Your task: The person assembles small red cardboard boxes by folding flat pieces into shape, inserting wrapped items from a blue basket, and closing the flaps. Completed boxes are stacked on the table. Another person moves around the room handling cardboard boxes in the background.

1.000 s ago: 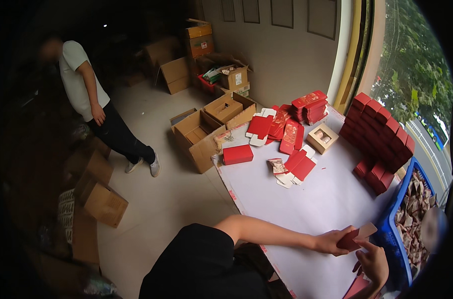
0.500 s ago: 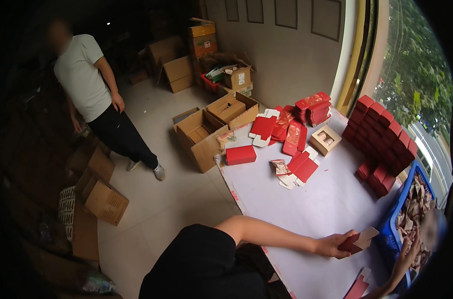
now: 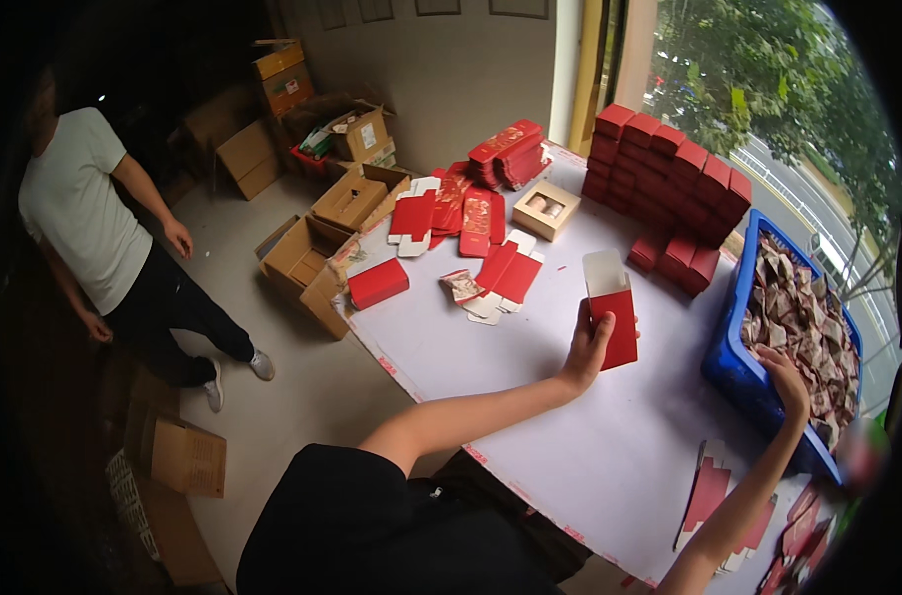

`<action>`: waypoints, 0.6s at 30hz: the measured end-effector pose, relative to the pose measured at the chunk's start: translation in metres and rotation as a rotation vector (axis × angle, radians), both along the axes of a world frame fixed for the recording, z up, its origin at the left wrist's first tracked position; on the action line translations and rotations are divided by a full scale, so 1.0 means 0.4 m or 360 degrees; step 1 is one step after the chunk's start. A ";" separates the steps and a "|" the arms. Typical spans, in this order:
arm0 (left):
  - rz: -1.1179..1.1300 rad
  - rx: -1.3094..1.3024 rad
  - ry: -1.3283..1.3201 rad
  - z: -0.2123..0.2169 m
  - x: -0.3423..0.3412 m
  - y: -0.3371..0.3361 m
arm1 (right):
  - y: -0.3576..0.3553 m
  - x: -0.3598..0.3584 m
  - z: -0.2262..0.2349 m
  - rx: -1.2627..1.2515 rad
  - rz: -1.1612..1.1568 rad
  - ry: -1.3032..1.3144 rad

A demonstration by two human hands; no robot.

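Note:
My left hand [image 3: 586, 349] is closed around a red cardboard box [image 3: 620, 332], held upright above the table. The box's top is open, with a pale flap [image 3: 606, 270] sticking up. My right hand [image 3: 786, 381] reaches over the near side of a blue plastic basket [image 3: 729, 369]. Its fingers stretch onto the small paper-wrapped packets [image 3: 803, 317] heaped inside, with no packet visibly gripped. Flattened red and white cartons [image 3: 709, 488] lie beneath my right forearm.
Stacked red boxes [image 3: 669, 169] stand by the window. Flat red cartons [image 3: 483, 223], a cream window box [image 3: 546, 208], a closed red box [image 3: 379, 284] and a lone packet [image 3: 461, 287] lie on the white-covered table [image 3: 441, 342]. Brown cartons [image 3: 307, 260] and another person [image 3: 89, 188] are at left.
The view has swung to the right. My left hand has lifted the red box and turned it upright. My right hand has shifted to the basket's near side, among the packets.

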State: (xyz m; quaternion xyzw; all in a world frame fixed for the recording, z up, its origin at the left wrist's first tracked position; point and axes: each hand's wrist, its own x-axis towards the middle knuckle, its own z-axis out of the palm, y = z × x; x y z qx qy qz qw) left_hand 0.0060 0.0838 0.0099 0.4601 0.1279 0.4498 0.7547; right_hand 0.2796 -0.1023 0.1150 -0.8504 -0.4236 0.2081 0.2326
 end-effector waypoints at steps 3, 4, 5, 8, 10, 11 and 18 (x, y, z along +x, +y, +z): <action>-0.0161 0.0171 0.0048 -0.014 0.013 -0.031 | -0.019 0.001 0.008 0.0071 -0.0024 0.0037; -0.0181 0.0214 0.0068 -0.029 0.019 -0.036 | -0.024 0.003 0.001 0.0150 -0.0089 0.0035; -0.0197 0.0258 0.0088 -0.042 0.023 -0.040 | -0.029 0.004 0.002 0.0171 -0.0148 0.0049; -0.0239 0.0344 0.0143 -0.070 0.038 -0.047 | -0.054 -0.005 -0.008 0.0354 -0.0262 -0.0246; -0.0327 0.0341 0.0159 -0.071 0.042 -0.058 | -0.063 -0.020 -0.019 0.0771 -0.0382 -0.0029; -0.0413 0.0323 0.0153 -0.053 0.036 -0.063 | -0.067 -0.031 -0.017 0.0861 -0.0421 -0.0059; -0.0790 0.0398 0.0284 -0.053 0.015 -0.087 | -0.073 -0.090 -0.016 0.1733 -0.0367 0.0251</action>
